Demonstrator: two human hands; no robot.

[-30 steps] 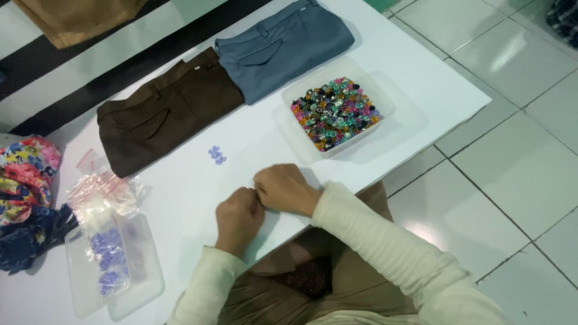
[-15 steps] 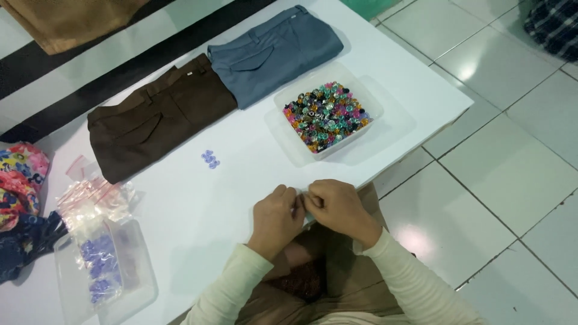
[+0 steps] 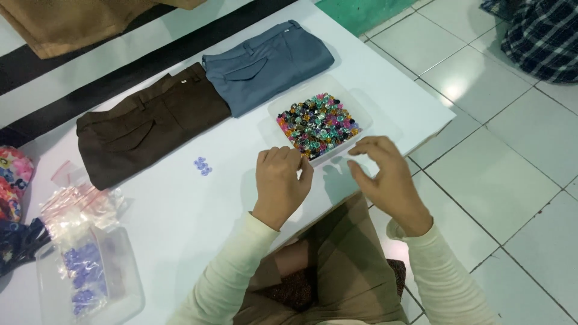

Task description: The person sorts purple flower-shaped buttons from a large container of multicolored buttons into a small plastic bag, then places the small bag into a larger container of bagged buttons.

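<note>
White counter [image 3: 180, 210] carries a clear plastic tray of small multicoloured beads [image 3: 318, 123]. Just beside that tray, my left hand [image 3: 278, 183] is curled, pinching something too small to tell, and my right hand [image 3: 385, 180] is spread. These beads look light, hard and slippery, best pinched singly.

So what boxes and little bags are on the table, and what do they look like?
Clear plastic tray: far side of the white table, just beyond both hands; shallow, rectangular, full of small many-coloured beads.
Clear plastic box: near left corner; rectangular, holding small bags of purple pieces.
Small clear bags: heaped just behind that box; crinkly, with red strips along the top.
No signs or screens in view.
</note>
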